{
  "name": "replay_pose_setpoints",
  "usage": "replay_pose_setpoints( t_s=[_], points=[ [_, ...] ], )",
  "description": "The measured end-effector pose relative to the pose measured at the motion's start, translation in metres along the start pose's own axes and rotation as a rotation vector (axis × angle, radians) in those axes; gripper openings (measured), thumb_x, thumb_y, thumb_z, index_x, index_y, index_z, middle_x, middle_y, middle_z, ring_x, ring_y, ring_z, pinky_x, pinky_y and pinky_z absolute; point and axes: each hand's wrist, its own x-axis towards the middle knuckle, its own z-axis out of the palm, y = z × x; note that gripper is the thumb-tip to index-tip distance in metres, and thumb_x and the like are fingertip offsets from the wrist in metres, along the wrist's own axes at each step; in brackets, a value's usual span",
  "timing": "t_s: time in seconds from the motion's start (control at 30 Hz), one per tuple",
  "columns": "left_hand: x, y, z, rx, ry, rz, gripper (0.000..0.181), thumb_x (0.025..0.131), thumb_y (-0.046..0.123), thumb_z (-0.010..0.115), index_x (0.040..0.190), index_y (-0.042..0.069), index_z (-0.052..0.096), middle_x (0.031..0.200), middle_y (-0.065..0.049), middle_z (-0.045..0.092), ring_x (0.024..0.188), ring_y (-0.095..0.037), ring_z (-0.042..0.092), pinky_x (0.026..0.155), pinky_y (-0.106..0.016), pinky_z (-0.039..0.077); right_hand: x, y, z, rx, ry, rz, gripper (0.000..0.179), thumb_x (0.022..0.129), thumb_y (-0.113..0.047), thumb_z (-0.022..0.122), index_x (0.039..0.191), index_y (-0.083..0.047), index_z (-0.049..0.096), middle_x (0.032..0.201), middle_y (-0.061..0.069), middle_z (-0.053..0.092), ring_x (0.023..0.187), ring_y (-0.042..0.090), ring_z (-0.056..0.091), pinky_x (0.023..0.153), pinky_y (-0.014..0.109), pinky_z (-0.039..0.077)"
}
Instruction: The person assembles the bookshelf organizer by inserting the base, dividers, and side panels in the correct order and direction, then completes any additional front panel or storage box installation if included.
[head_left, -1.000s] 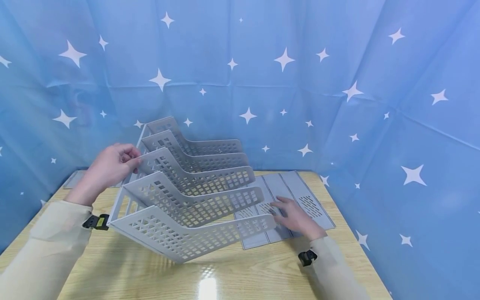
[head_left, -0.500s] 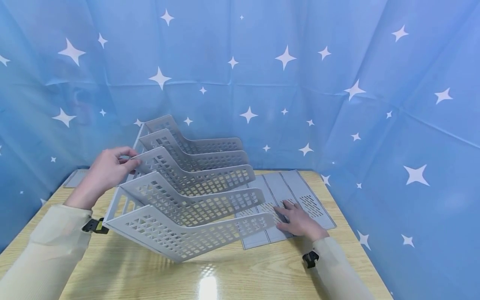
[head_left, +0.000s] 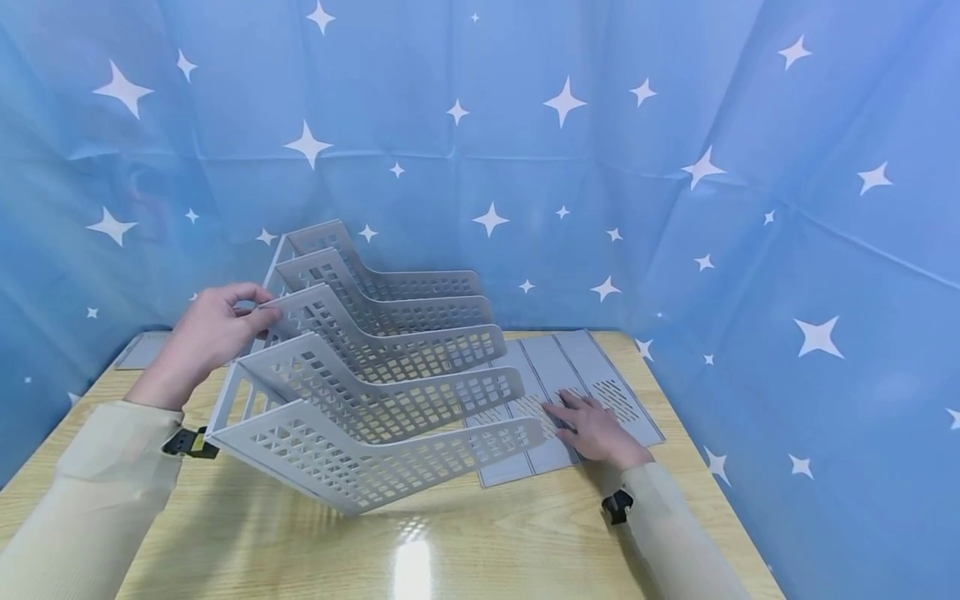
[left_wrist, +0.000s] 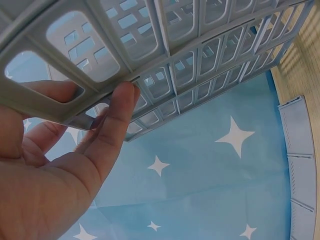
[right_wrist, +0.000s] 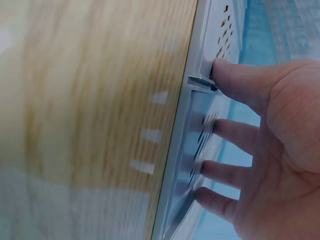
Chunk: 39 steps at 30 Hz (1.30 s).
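A grey plastic file rack (head_left: 292, 417) with perforated dividers stands tilted in the middle of the table, its slatted back raised on the left. My left hand (head_left: 217, 332) pinches the back frame at its upper edge. The left wrist view shows the thumb and fingers on either side of a frame bar (left_wrist: 75, 112). To the right, a flat grey folded panel (head_left: 577, 358) with slots lies on the table, partly hidden behind the rack's front ends. My right hand (head_left: 597, 431) rests on it with spread fingers; in the right wrist view the fingertips touch its slotted surface (right_wrist: 197, 115).
Another flat grey panel (head_left: 138, 352) lies at the table's back left, partly behind my left forearm. The wood-grain table (head_left: 480, 550) ends against a blue star-patterned curtain (head_left: 420, 83) at the back and along the sides.
My right hand has moved from beside the rack's front ends rightward and down onto the flat panel. The left hand keeps its grip on the rack. The head view has shifted slightly.
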Motion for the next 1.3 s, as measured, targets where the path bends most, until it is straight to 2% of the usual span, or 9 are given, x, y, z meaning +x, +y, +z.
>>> replay_pose_setpoints(
  t_s=[0.23, 0.47, 0.6, 0.77, 0.9, 0.97, 1.03, 1.17, 1.3],
  points=[
    [-0.002, -0.003, -0.002, 0.005, -0.013, -0.026, 0.035, 0.108, 0.036, 0.054, 0.12, 0.006, 0.067, 0.108, -0.021, 0.075, 0.094, -0.024, 0.07, 0.075, -0.037, 0.046, 0.0, 0.001, -0.002, -0.006, -0.006, 0.003, 0.05, 0.106, -0.021, 0.06, 0.154, -0.013, 0.05, 0.163, 0.027, 0.031, 0.14, 0.063, 0.031, 0.104, 0.084, 0.027],
    [-0.005, -0.006, -0.003, -0.008, -0.016, -0.035, 0.035, 0.108, 0.036, 0.054, 0.121, 0.005, 0.066, 0.114, -0.024, 0.074, 0.099, -0.032, 0.071, 0.074, -0.035, 0.047, -0.009, -0.026, 0.001, -0.119, -0.062, 0.148, 0.055, 0.105, -0.028, 0.061, 0.155, -0.009, 0.048, 0.156, 0.036, 0.036, 0.129, 0.066, 0.043, 0.101, 0.077, 0.038],
    [-0.006, -0.007, -0.004, -0.008, -0.007, -0.032, 0.034, 0.108, 0.036, 0.055, 0.119, 0.006, 0.067, 0.115, -0.024, 0.073, 0.096, -0.027, 0.072, 0.074, -0.034, 0.047, -0.015, -0.053, 0.001, -0.163, -0.079, 0.234, 0.061, 0.102, -0.031, 0.065, 0.151, 0.002, 0.048, 0.132, 0.041, 0.056, 0.115, 0.055, 0.061, 0.096, 0.062, 0.051],
    [-0.007, -0.009, -0.006, -0.001, 0.001, -0.025, 0.033, 0.107, 0.035, 0.056, 0.117, 0.006, 0.067, 0.112, -0.023, 0.074, 0.094, -0.025, 0.071, 0.072, -0.034, 0.048, -0.015, -0.074, -0.006, -0.109, -0.096, 0.266, 0.05, 0.095, -0.03, 0.075, 0.125, 0.008, 0.064, 0.1, 0.024, 0.07, 0.091, 0.038, 0.068, 0.082, 0.051, 0.057],
    [-0.006, -0.01, -0.008, 0.0, -0.006, -0.022, 0.032, 0.107, 0.035, 0.057, 0.115, 0.006, 0.068, 0.106, -0.019, 0.076, 0.09, -0.022, 0.07, 0.069, -0.034, 0.048, -0.008, -0.061, -0.017, -0.099, -0.095, 0.18, 0.054, 0.084, -0.024, 0.087, 0.129, -0.001, 0.068, 0.13, 0.025, 0.063, 0.117, 0.045, 0.06, 0.099, 0.061, 0.049],
    [-0.006, -0.009, -0.007, -0.007, -0.007, -0.024, 0.031, 0.107, 0.034, 0.058, 0.115, 0.006, 0.068, 0.099, -0.016, 0.077, 0.083, -0.019, 0.067, 0.065, -0.033, 0.046, -0.002, -0.044, -0.018, -0.089, -0.112, 0.124, 0.072, 0.081, -0.024, 0.089, 0.145, -0.009, 0.06, 0.153, 0.028, 0.045, 0.139, 0.053, 0.042, 0.109, 0.07, 0.037],
    [-0.006, -0.008, -0.006, -0.014, -0.007, -0.028, 0.03, 0.106, 0.033, 0.059, 0.114, 0.006, 0.068, 0.092, -0.011, 0.076, 0.074, -0.018, 0.063, 0.061, -0.033, 0.044, 0.003, -0.028, -0.017, -0.038, -0.132, 0.08, 0.082, 0.079, -0.025, 0.091, 0.152, -0.012, 0.053, 0.163, 0.028, 0.03, 0.147, 0.056, 0.026, 0.111, 0.072, 0.032],
    [-0.007, -0.008, -0.006, -0.012, -0.004, -0.017, 0.03, 0.106, 0.034, 0.058, 0.114, 0.006, 0.068, 0.095, -0.013, 0.077, 0.076, -0.016, 0.064, 0.063, -0.033, 0.045, 0.008, -0.015, -0.013, 0.019, -0.152, 0.087, 0.086, 0.082, -0.031, 0.088, 0.155, -0.009, 0.047, 0.164, 0.029, 0.028, 0.144, 0.058, 0.031, 0.109, 0.068, 0.038],
    [-0.006, -0.009, -0.008, 0.004, -0.001, -0.008, 0.032, 0.107, 0.035, 0.057, 0.114, 0.006, 0.069, 0.104, -0.018, 0.076, 0.086, -0.017, 0.068, 0.07, -0.034, 0.047, 0.013, -0.029, -0.006, -0.163, -0.084, 0.127, 0.082, 0.09, -0.043, 0.079, 0.152, 0.001, 0.048, 0.147, 0.039, 0.045, 0.126, 0.059, 0.051, 0.099, 0.065, 0.047]
  ],
)
